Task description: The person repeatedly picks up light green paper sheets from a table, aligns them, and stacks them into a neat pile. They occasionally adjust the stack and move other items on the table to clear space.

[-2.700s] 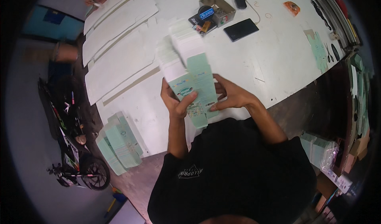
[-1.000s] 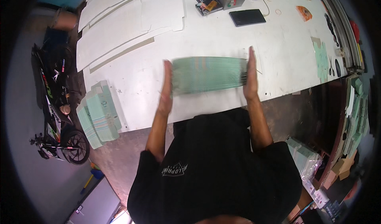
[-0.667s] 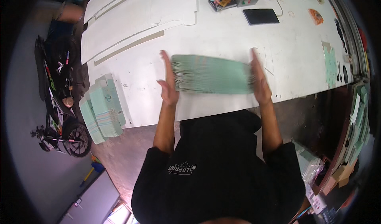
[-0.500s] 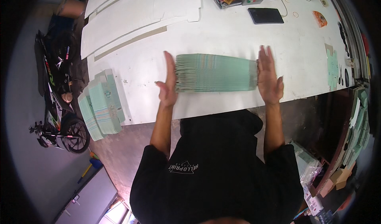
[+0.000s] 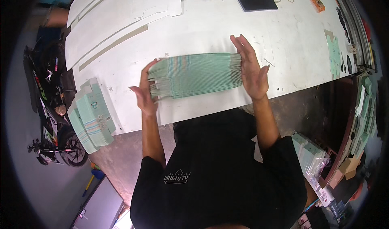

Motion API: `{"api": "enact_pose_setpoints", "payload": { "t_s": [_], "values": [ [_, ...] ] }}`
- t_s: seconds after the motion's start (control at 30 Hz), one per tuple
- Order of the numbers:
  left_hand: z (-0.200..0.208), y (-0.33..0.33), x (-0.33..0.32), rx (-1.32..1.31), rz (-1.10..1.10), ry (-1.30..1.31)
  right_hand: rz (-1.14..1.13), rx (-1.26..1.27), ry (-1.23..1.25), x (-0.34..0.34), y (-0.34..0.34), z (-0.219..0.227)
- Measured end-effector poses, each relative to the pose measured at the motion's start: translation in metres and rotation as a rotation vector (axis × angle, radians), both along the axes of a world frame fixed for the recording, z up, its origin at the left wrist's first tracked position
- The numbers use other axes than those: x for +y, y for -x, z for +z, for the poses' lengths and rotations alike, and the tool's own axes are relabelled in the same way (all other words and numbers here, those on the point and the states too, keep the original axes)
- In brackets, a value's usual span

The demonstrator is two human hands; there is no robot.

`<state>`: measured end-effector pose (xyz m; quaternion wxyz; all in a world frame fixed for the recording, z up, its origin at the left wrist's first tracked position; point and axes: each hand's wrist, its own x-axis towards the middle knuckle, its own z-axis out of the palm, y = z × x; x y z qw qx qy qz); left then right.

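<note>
Shirt (image 5: 214, 176): black, right at the near edge, filling the bottom of the view.
Left hand (image 5: 145, 92): flat and open, palm pressed against the left end of the stack, fingers pointing up.
Right hand (image 5: 250, 69): same deal — open palm flat on the right end, fingers spread a little.
Stack of green cards (image 5: 195, 75): one thick pile standing on edge on the white table (image 5: 283, 34), squeezed between both palms near the table's near edge.
How it'll handle: my guess is each card is light and bendy, but the pile together has some weight and would fan out or slip if the squeeze lets go — best held by both ends, like now, or from underneath.
Second pile (image 5: 91, 115): more green cards lying flat at the near left corner of the table, looks like two or three overlapping heaps, can't count exactly.
White sheets (image 5: 109, 18): several big ones on the far left.
Phone (image 5: 257, 2): one, dark, far side of the table.
Loose green cards (image 5: 334, 54): one or two by the right edge.
</note>
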<state>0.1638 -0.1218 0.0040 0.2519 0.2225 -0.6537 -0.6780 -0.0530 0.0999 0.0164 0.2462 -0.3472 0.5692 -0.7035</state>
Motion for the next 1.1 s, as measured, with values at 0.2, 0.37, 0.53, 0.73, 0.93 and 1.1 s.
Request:
{"api": "enact_pose_setpoints", "payload": {
  "t_s": [0.2, 0.37, 0.53, 0.73, 0.93, 1.1],
  "values": [
    [-0.017, 0.002, -0.016, -0.031, 0.011, 0.035, -0.060, 0.052, -0.048, 0.000, 0.010, -0.002],
    [-0.002, 0.023, -0.012, 0.013, 0.011, -0.027, -0.005, 0.169, -0.108, -0.007, 0.015, 0.001],
    [0.001, 0.023, -0.031, 0.109, 0.129, -0.047, -0.212, -0.121, -0.102, -0.002, 0.019, -0.004],
    [0.009, 0.026, -0.041, 0.053, 0.073, 0.041, -0.086, 0.143, -0.176, 0.002, 0.026, 0.002],
    [0.013, -0.005, -0.049, 0.151, 0.194, -0.047, -0.261, 0.031, 0.051, 0.038, 0.037, 0.001],
    [-0.021, -0.064, 0.009, 0.117, 0.206, 0.138, -0.352, 0.008, -0.027, 0.020, -0.017, 0.017]
  ]
}}
